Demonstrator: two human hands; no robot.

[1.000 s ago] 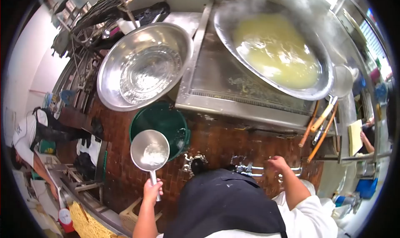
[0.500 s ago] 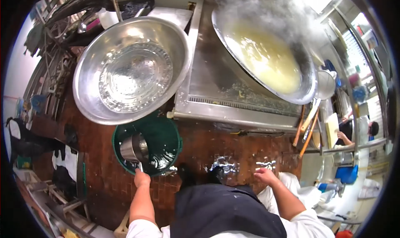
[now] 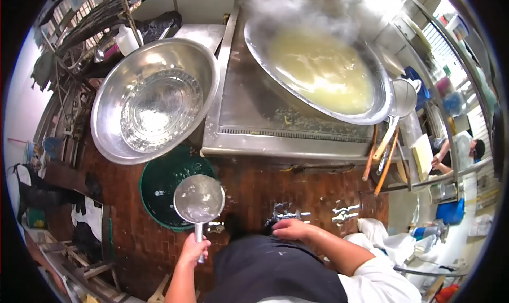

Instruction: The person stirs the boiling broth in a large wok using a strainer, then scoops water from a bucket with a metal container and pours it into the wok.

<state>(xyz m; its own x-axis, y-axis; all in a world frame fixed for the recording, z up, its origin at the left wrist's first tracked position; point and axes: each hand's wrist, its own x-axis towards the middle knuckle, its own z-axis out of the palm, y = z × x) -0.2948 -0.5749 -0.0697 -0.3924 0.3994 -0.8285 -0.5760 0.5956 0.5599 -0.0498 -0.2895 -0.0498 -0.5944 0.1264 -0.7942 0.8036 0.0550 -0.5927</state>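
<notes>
Wearing the dark apron [image 3: 286,271] right up close at six o'clock. Holding the right hand [image 3: 289,230] slack at five, apart from the left one and beside the apron, with nothing visible in its grasp; perhaps steadying the body against a one-sided load. Clamping the left hand [image 3: 196,248] round the handle of the steel ladle [image 3: 185,194] at seven. Holding the ladle's bowl mouth-up just beyond, between seven and eight, presumably for saving the glistening, water-like contents [image 3: 200,199] from spilling.

Now spotting the green bucket [image 3: 151,183] at eight on the wet brown floor [image 3: 249,181], partly covered by the ladle and likely sitting there for easy reach. Looking out to ten: finding a wide steel basin [image 3: 124,85], facing upward, overlapping the bucket in view, with its support hidden.

Taking in the steel stove [image 3: 252,112] from twelve to two, and bearing, towards half past one, a huge wok [image 3: 382,93], probably for heating its pale yellow liquid [image 3: 318,69] under rising steam [image 3: 297,6]. Noting a mesh strainer [image 3: 404,98] between two and three, beside the wok's rim, seemingly parked handy. Glimpsing another person [image 3: 464,146] farthest off at three, near a pale board [image 3: 422,157].
</notes>
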